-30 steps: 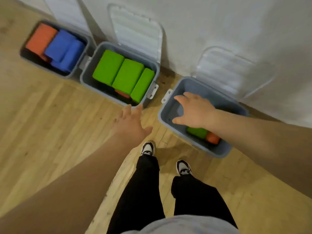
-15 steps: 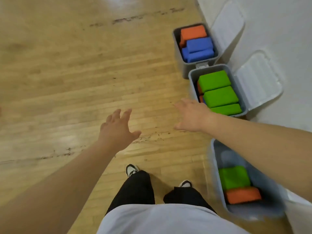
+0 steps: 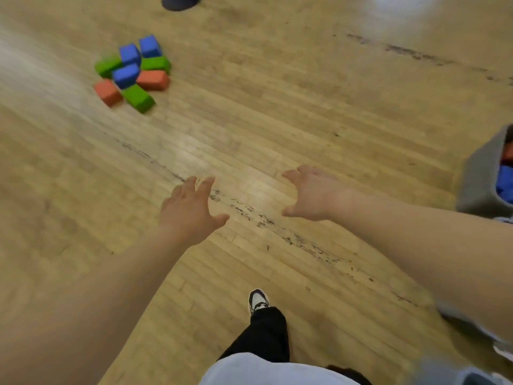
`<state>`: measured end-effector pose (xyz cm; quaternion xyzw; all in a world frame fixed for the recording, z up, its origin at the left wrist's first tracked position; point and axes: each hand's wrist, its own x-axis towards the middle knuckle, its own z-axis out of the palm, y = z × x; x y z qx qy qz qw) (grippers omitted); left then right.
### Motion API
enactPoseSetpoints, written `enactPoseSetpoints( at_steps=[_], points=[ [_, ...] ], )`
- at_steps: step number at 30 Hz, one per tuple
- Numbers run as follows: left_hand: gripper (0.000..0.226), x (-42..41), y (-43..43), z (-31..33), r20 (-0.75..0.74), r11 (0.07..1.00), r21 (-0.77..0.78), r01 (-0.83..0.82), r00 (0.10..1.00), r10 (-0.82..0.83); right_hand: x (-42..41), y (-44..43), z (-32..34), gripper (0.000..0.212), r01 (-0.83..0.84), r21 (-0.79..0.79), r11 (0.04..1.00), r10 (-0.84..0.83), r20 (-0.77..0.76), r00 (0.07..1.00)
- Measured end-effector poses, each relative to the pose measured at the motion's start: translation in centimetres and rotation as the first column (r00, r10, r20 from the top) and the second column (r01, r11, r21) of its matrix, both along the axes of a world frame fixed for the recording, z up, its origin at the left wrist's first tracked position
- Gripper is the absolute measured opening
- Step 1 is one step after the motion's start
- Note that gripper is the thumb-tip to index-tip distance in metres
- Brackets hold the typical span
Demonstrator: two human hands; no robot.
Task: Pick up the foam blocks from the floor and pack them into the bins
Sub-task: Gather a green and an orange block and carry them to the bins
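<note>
A pile of foam blocks (image 3: 132, 73) lies on the wooden floor at the far left: blue, green and orange ones, touching each other. My left hand (image 3: 188, 211) hovers over the floor in the middle, fingers spread, holding nothing. My right hand (image 3: 312, 195) is stretched out beside it, fingers loosely bent and empty. Both hands are well short of the pile. A grey bin (image 3: 480, 176) shows at the right edge with blue and orange blocks inside.
Bare wooden floor (image 3: 277, 107) with dark scuff lines lies between me and the pile. A dark round object (image 3: 180, 1) sits at the top edge. My leg and shoe (image 3: 258, 301) are below. Parts of other grey bins (image 3: 472, 323) show at the lower right.
The view has swung left, away from the bins by the wall. The block pile on the floor has come into sight. Both hands stay empty and outstretched.
</note>
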<state>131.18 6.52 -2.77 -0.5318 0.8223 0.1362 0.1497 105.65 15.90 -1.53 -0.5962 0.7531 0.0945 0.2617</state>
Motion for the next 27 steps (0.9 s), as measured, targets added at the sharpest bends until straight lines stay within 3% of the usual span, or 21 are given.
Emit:
enactPoseSetpoints(
  at_steps=[11,27],
  points=[
    [0.099,10.9,-12.9,0.5,0.005,0.951,-0.008,-0.308,0.951,0.308,9.4,-20.5,0.9,0.101,-0.274,-0.018,0.961,0.274,0.0,0.962],
    [0.097,4.6,-34.9,-0.2,-0.01,0.823,0.027,-0.567,0.824,0.567,2.6,-51.3,-0.3,0.103,-0.476,-0.025,0.879,0.475,-0.03,0.879]
  ],
)
